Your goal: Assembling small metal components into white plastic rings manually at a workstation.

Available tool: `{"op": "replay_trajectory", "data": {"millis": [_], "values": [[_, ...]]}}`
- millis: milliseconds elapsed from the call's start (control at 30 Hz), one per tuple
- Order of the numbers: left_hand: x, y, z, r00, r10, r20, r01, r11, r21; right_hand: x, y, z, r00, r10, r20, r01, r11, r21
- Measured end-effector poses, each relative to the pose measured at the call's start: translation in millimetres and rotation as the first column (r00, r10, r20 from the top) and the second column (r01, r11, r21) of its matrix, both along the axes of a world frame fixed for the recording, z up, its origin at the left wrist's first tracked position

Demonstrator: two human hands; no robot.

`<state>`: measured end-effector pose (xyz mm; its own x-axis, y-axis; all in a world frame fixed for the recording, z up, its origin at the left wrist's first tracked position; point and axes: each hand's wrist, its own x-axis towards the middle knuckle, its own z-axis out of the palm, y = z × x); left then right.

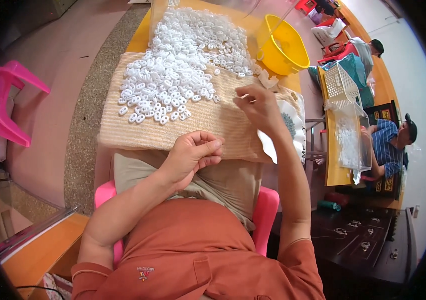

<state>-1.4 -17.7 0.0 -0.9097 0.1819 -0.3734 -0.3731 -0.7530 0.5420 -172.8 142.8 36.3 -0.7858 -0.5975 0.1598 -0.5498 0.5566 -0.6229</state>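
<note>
Clock directions are from the left hand, 12 = far edge.

Left hand point(198, 152): over the towel's near edge, fingers toward 2-3 o'clock, thumb against curled index, narrow pinch. Can't tell if a piece is in it. Right hand point(255, 102): at 2 o'clock, above the towel's right part, fingers curled toward 9-10, small gap at the thumb. Can't tell if it holds anything.

White two-hole pieces point(173, 70): heaped at 11-12 o'clock on the towel and beyond it. Small ovals, long axis through both holes. Mixed headings, no common alignment. The heap's own long axis runs about 12-6, with an arm going off toward 1; a few loose ones lie along its near edge.

Striped beige towel point(123, 132): under the near part of the heap, on the yellow worktop point(139, 40). Yellow basin point(275, 61): 1 o'clock, beside the heap's right arm. Pale scrap point(268, 79): just short of the basin. White sheet-like item point(297, 112) with a grey-green patch: 2-3 o'clock, partly behind the right forearm.

Further out: perforated white basket point(342, 82) at 2. Clear bin point(368, 155) with white bits at 3, co-worker in a striped shirt point(388, 145) next to it. Pink stool point(5, 112) at 9-10.
</note>
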Motion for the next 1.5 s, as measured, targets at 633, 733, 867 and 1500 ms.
{"op": "replay_trajectory", "data": {"millis": [633, 733, 867, 1500], "values": [[2.0, -0.7, 2.8, 0.998, 0.060, -0.032, -0.062, 0.995, -0.080, 28.9, -39.3, -23.1, 0.985, 0.010, -0.173, 0.027, 0.977, 0.211], [-0.1, -1.3, -5.8, 0.990, 0.139, -0.026, -0.141, 0.986, -0.089, 39.9, -33.6, -23.6, 0.997, -0.003, -0.079, 0.006, 0.999, 0.041], [-1.9, -1.1, -4.5, 0.975, 0.221, -0.034, -0.223, 0.973, -0.056, 64.4, -25.0, -22.6, 0.937, 0.083, 0.339, 0.048, 0.932, -0.360], [3.9, 9.3, -8.8, 0.989, 0.107, -0.103, -0.105, 0.994, 0.027, 110.5, 0.6, -25.9, 0.936, 0.184, 0.299, 0.012, 0.835, -0.550]]}}
